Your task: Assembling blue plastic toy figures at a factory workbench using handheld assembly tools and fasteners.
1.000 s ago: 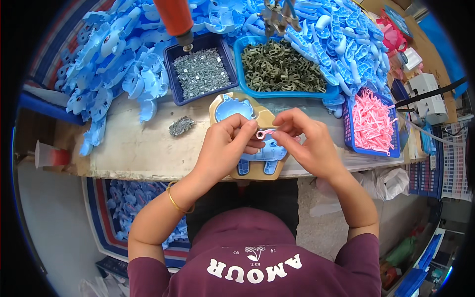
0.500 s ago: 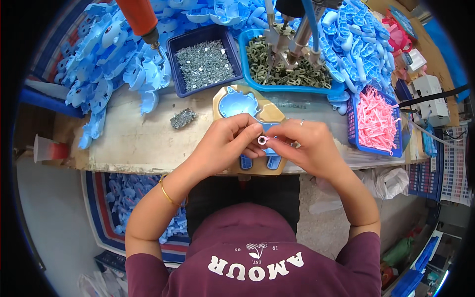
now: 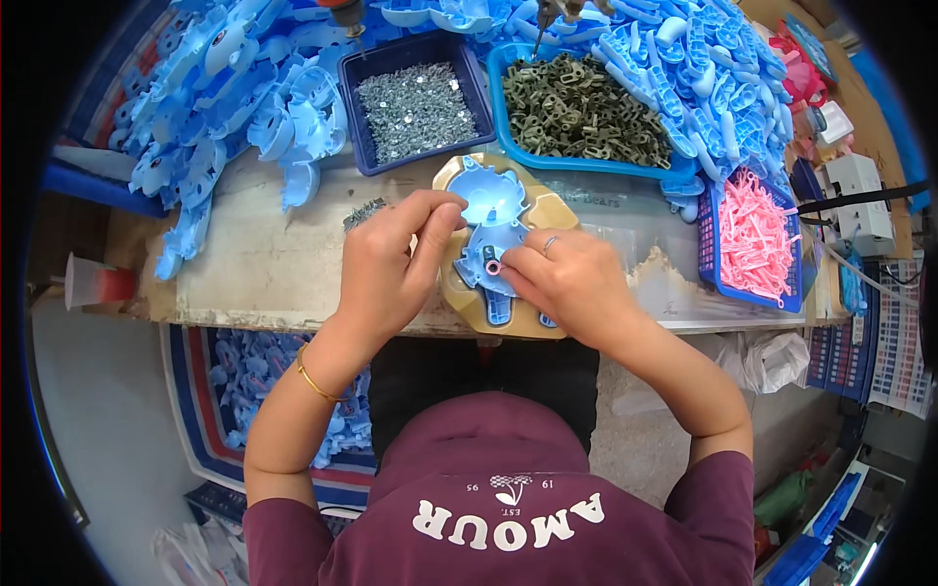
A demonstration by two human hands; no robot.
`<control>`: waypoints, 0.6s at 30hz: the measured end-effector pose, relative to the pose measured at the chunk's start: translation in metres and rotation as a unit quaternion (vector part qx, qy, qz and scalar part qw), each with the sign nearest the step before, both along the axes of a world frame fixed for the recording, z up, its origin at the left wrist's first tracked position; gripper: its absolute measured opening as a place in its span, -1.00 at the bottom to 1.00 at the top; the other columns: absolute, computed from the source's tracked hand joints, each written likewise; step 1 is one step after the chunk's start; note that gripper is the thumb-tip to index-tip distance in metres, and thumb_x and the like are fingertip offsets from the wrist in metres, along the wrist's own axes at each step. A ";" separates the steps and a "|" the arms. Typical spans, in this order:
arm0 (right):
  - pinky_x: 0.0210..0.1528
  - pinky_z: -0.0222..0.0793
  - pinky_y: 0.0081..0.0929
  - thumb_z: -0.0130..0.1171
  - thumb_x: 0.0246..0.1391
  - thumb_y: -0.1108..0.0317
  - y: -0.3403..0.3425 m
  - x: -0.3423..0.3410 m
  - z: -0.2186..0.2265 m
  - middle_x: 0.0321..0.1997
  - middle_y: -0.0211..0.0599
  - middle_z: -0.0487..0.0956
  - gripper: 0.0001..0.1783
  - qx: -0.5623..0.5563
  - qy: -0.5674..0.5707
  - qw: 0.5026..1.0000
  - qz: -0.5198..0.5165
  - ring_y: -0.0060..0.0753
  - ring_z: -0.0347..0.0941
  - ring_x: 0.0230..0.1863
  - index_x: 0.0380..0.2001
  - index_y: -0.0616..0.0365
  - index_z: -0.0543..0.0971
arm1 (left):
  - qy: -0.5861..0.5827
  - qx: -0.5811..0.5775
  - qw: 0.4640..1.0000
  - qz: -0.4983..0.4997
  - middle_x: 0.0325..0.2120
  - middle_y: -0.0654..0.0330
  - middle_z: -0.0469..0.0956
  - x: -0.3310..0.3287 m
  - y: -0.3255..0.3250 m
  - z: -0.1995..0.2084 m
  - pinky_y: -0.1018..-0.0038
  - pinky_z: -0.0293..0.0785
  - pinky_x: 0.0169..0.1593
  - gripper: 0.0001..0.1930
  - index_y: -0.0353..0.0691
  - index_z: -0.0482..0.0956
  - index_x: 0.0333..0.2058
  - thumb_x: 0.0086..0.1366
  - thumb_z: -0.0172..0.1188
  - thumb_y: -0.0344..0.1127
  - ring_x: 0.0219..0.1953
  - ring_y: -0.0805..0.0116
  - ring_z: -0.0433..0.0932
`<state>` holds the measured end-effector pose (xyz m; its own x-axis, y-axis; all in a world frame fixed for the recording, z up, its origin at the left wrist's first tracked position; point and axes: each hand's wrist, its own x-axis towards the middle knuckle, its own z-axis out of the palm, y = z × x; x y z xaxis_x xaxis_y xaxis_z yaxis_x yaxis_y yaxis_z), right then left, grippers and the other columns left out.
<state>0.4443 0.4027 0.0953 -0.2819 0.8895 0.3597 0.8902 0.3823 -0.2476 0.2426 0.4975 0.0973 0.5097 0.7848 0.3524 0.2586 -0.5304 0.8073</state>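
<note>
A blue plastic bear-shaped shell half (image 3: 493, 199) lies hollow side up in a tan fixture (image 3: 453, 295) at the table's front. Over its body, my right hand (image 3: 576, 278) is closed, thumb and finger pinching a small pink ring-ended part (image 3: 493, 268) against the shell. A small dark clip (image 3: 489, 253) sits beside the ring inside the body. My left hand (image 3: 391, 256) is raised just left of the fixture, thumb and forefinger pressed together; what they hold, if anything, is too small to make out. A little heap of screws (image 3: 363, 213) lies partly hidden behind it.
Behind the fixture stand a navy tray of screws (image 3: 344, 93) and a turquoise tray of dark clips (image 3: 586, 168). Pink ring-ended parts fill a blue basket (image 3: 710, 256) at right. Blue shells (image 3: 210, 107) pile up at left. A red-orange power screwdriver (image 3: 346, 14) hangs above.
My hands have moved apart. The right has lowered the pink part into the shell's body, while the left has drawn leftward and up. The dark clip now shows in the shell.
</note>
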 end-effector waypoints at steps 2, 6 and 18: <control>-0.31 0.47 -0.29 0.35 0.07 0.27 0.000 0.000 -0.003 -0.47 -0.36 0.53 -0.87 0.002 0.000 1.000 -0.002 -0.24 0.56 -0.39 -0.39 0.05 0.63 | 0.016 0.017 1.000 -0.004 -0.41 0.16 0.71 -0.004 0.000 -0.001 0.46 0.48 -0.37 -0.82 -0.28 0.66 -0.19 0.46 0.12 -0.33 -0.42 0.36 0.63; -0.36 0.47 -0.28 0.35 0.07 0.29 0.004 0.002 -0.002 -0.45 -0.35 0.54 -0.87 -0.012 -0.007 1.000 0.001 -0.22 0.56 -0.39 -0.38 0.06 0.63 | 0.046 0.076 0.996 -0.013 -0.46 0.16 0.66 -0.005 -0.004 -0.001 0.36 0.51 -0.33 -0.91 -0.21 0.68 -0.25 0.34 0.24 -0.37 -0.37 0.20 0.63; -0.34 0.49 -0.23 0.27 0.04 0.35 0.013 0.010 0.008 -0.40 -0.31 0.54 -0.89 -0.059 -0.057 0.995 0.060 -0.20 0.57 -0.31 -0.47 0.11 0.56 | 0.043 0.186 0.980 -0.060 -0.40 0.21 0.66 -0.011 -0.003 -0.011 0.31 0.56 -0.23 -0.88 -0.19 0.67 -0.25 0.22 0.33 -0.41 -0.25 0.19 0.63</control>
